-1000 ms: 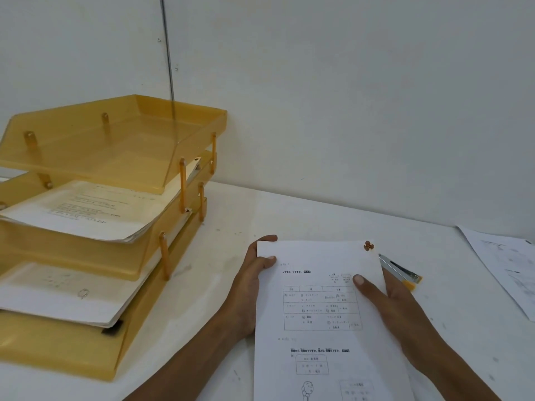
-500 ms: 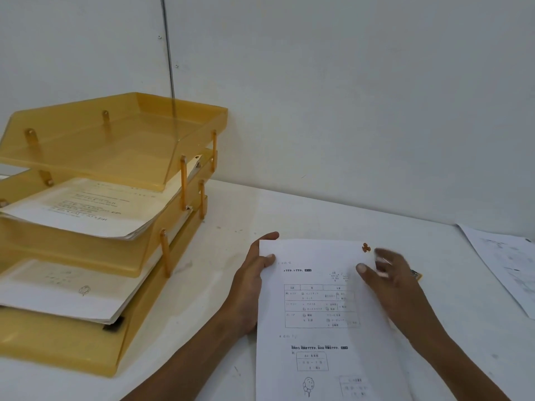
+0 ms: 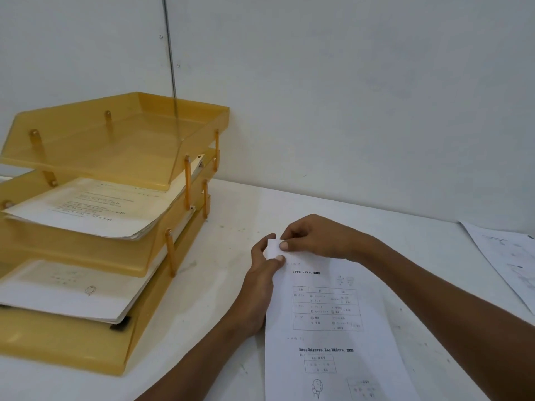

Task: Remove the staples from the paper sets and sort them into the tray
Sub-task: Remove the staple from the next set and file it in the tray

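Note:
A printed paper set [image 3: 327, 322] lies on the white table in front of me. My left hand [image 3: 262, 279] holds its left edge, thumb pressed on the top left corner. My right hand [image 3: 315, 237] has reached across and pinches that same corner, thumb and fingers closed on the paper. The staple and the staple remover are not visible; my right hand and arm cover the upper right of the sheet. A three-tier amber tray [image 3: 144, 256] stands at the left, its top tier holding nothing, the middle and bottom tiers holding paper stacks.
More printed sheets [image 3: 509, 256] lie at the table's right edge. A white wall runs close behind the table, with a thin vertical strip [image 3: 170, 53] behind the tray.
My right hand left the right side of the sheet, where the staple remover lay, and crossed to the top left corner to pinch it. The left hand shifted its thumb onto that corner.

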`<state>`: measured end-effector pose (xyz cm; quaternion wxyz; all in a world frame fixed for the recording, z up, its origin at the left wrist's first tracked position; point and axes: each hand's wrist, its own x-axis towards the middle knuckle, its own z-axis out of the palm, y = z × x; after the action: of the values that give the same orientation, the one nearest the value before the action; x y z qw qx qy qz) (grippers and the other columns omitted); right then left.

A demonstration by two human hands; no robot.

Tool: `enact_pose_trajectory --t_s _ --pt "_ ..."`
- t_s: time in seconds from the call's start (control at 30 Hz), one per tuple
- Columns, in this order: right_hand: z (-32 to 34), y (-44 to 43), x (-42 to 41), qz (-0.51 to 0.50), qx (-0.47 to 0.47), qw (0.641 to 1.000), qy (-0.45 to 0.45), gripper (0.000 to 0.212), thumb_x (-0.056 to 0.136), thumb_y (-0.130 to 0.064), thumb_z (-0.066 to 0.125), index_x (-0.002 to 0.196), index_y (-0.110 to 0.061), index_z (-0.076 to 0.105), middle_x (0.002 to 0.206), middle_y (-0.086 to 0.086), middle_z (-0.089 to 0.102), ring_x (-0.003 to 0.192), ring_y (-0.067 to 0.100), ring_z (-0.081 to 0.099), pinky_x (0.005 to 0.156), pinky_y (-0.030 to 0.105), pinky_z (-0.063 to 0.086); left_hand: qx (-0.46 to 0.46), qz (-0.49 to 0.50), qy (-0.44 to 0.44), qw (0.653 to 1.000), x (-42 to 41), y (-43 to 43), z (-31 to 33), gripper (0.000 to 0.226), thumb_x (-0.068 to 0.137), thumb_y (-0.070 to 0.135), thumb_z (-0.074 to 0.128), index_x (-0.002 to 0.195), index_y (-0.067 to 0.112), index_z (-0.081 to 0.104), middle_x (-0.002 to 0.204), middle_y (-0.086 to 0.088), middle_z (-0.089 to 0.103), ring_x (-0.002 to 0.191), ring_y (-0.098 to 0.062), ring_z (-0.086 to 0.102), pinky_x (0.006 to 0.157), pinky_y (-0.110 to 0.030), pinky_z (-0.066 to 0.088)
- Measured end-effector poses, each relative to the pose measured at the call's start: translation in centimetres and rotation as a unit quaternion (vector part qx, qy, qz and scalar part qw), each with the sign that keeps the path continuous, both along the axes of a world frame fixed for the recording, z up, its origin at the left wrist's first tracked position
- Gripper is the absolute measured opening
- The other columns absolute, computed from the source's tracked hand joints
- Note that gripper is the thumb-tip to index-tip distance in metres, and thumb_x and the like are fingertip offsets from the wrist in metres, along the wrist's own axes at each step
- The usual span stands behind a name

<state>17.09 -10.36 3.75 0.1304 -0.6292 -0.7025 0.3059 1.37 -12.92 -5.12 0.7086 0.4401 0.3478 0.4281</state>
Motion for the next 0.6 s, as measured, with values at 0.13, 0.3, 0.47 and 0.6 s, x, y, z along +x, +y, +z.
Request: enact_pose_trajectory --t_s 0.13,0.3,0.47,0.6 --pt "-0.4 0.1 0.4 -0.003 0.015 0.999 0.029 0.013 0.095 -0.032 0.067 0.095 -0.021 0.075 0.088 -0.012 0.072 0.071 -0.003 0.063 0.064 0.012 0.045 -0.013 -0.012 0.036 0.999 0.0 0.3 -0.3 0.03 0.105 0.028 0.049 0.134 0.035 0.046 0.113 -0.005 0.074 0.092 -0.022 0.076 0.078 -0.037 0.062" --pt "-0.3 -0.1 1.6 -0.01 0.021 1.0 0.016 0.014 0.096 -0.031 0.067 0.095 -0.02 0.076 0.085 -0.013 0.072 0.069 -0.006 0.062 0.063 0.008 0.044 0.038 0.001 0.097 0.995 -1.0 0.9 -0.7 0.019 0.099 0.028 0.064 0.113 0.015 0.068 0.105 -0.005 0.079 0.098 -0.028 0.076 0.094 -0.05 0.06" --pt "-0.3 -0.1 1.8 -0.004 0.016 1.0 0.011 0.014 0.096 -0.03 0.067 0.096 -0.019 0.076 0.086 -0.013 0.072 0.068 -0.008 0.061 0.063 0.005 0.044 0.037 -0.03 0.103 0.994 -2.0 1.6 -0.8 0.02 0.097 0.02 0.067 0.114 0.012 0.075 0.107 -0.006 0.08 0.1 -0.027 0.076 0.099 -0.045 0.058" --pt "-0.8 -0.1 1.8 -0.017 0.002 0.999 0.036 0.012 0.096 -0.03 0.066 0.098 -0.021 0.074 0.093 -0.01 0.074 0.073 -0.004 0.066 0.067 0.01 0.046 0.047 -0.024 0.12 0.991 -1.7 1.6 -0.9 0.021 0.096 0.022 0.069 0.114 0.013 0.076 0.106 -0.003 0.08 0.098 -0.024 0.077 0.1 -0.047 0.058"
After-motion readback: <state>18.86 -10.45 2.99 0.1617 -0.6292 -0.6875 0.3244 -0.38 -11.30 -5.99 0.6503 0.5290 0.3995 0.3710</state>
